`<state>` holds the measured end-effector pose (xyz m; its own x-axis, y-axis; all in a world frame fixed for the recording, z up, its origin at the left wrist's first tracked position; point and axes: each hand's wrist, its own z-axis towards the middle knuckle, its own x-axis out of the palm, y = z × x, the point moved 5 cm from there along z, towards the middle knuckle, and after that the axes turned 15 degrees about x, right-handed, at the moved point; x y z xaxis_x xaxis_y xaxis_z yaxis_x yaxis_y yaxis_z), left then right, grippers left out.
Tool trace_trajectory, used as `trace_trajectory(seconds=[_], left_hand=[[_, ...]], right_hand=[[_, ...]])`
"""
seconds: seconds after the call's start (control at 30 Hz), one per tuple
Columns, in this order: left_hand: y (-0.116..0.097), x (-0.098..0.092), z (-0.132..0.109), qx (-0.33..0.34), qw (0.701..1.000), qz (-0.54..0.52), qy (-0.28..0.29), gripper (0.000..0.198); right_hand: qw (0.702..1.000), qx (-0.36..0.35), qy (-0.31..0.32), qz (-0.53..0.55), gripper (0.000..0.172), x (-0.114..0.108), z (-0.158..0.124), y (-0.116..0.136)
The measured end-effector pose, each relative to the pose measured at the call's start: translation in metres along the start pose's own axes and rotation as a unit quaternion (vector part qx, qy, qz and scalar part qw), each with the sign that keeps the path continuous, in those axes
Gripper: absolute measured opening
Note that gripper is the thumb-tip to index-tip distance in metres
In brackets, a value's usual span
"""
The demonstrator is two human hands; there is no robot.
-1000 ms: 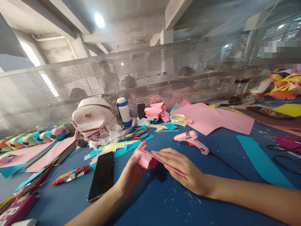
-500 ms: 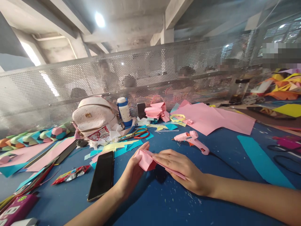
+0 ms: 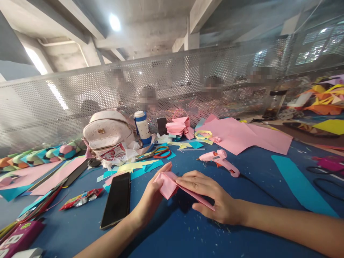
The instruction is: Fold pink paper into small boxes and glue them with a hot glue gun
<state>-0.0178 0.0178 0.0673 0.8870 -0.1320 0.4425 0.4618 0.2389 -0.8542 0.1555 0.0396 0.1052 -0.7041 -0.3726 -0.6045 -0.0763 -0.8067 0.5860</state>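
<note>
Between my hands is a folded piece of pink paper point(image 3: 167, 186), held just above the blue table. My left hand point(image 3: 151, 193) grips its left end, the thumb on the near face and the fingers behind. On the other side my right hand point(image 3: 206, 193) holds the long flat strip of the same paper, fingers laid along its top edge and the thumb underneath, a little apart from it. Beyond my right hand a pink glue gun point(image 3: 219, 160) lies on its side, its cord running off to the right.
A black phone point(image 3: 116, 200) lies left of my left forearm. Behind it are scissors point(image 3: 162, 152), paper scraps, a white backpack point(image 3: 107, 130) and a bottle point(image 3: 142, 127). Large pink sheets point(image 3: 242, 134) and a blue strip point(image 3: 303, 182) lie to the right. A perforated metal screen point(image 3: 172, 82) stands behind.
The right thumb has dropped away from the strip, and the fingers have lifted slightly. The folded pink paper has turned a little, showing more of its front face.
</note>
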Motion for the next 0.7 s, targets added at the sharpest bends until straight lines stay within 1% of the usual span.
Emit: trace_trajectory(seconds=[0.1, 0.2, 0.27, 0.33, 0.5, 0.7], left_hand=[[-0.001, 0.002, -0.0002, 0.005, 1.0, 0.011, 0.014, 0.059], [-0.0008, 0.0041, -0.0007, 0.007, 0.999, 0.015, 0.035, 0.058], [-0.0003, 0.005, -0.0009, 0.012, 0.999, 0.016, 0.049, 0.056], [0.0008, 0.0055, -0.001, 0.018, 0.997, 0.015, 0.067, 0.055], [0.005, 0.0056, -0.0013, 0.02, 0.994, 0.014, 0.106, 0.061], [0.0034, 0.0056, -0.0023, 0.022, 0.993, 0.027, 0.109, 0.055]], right_hand=[[0.998, 0.026, 0.031, 0.057, 0.068, -0.0027, 0.0008, 0.0003], [0.992, 0.05, 0.069, 0.093, 0.077, -0.0041, 0.0021, 0.0024], [0.99, 0.063, 0.078, 0.098, 0.075, -0.0045, 0.0034, 0.0037], [0.991, 0.066, 0.081, 0.088, 0.07, -0.0039, 0.0046, 0.0054], [0.991, 0.073, 0.103, 0.043, 0.066, 0.0015, 0.0063, 0.008], [0.99, 0.089, 0.095, 0.051, 0.063, 0.0032, 0.0053, 0.0062]])
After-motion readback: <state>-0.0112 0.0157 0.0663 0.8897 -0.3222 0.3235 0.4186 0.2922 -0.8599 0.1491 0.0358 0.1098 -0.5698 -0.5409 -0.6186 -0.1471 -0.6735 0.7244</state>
